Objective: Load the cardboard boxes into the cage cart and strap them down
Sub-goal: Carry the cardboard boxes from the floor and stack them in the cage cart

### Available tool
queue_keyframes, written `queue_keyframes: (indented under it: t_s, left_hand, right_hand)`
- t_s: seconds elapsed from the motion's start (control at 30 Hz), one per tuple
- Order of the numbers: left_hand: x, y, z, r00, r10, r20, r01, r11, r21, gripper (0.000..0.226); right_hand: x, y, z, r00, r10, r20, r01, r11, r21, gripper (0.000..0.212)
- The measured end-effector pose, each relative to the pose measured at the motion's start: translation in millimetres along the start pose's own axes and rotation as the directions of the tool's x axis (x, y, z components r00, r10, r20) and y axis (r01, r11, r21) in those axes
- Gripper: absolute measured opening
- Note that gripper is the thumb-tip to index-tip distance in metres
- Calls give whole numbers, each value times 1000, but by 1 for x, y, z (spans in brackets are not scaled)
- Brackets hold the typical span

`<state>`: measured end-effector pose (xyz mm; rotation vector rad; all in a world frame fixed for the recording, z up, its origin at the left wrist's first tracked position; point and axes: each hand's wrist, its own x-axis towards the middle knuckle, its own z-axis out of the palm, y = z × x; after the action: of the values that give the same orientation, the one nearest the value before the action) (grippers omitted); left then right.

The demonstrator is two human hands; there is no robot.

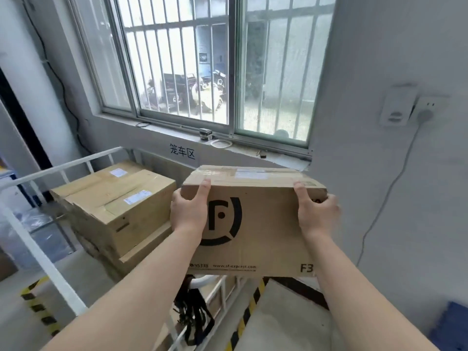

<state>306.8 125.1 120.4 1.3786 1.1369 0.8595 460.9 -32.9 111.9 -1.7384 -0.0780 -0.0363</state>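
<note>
I hold a brown cardboard box with a black logo in the air, above the cage cart's near right rail. My left hand grips its left end, thumb on the top edge. My right hand grips its right end the same way. Inside the white cage cart sit stacked cardboard boxes with white labels, to the left of the held box. Black straps hang on the cart's near rail below the held box.
A barred window and its sill run behind the cart. A grey wall with a socket and cable stands at right. Yellow-black floor tape marks the cart bay. A white bag and a blue crate lie at lower right.
</note>
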Motion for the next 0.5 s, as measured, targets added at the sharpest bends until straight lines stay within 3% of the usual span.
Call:
queue_keyframes:
  t_s: [0.23, 0.5]
  left_hand:
    - [70, -1, -134, 997, -10, -80, 10, 1000, 0, 84]
    - [156, -24, -199, 989, -108, -98, 109, 994, 13, 83]
  right_hand:
    - [-89, -21, 121, 996, 22, 90, -23, 1000, 8, 53]
    - [-111, -31, 222, 981, 14, 192, -1, 998, -64, 59]
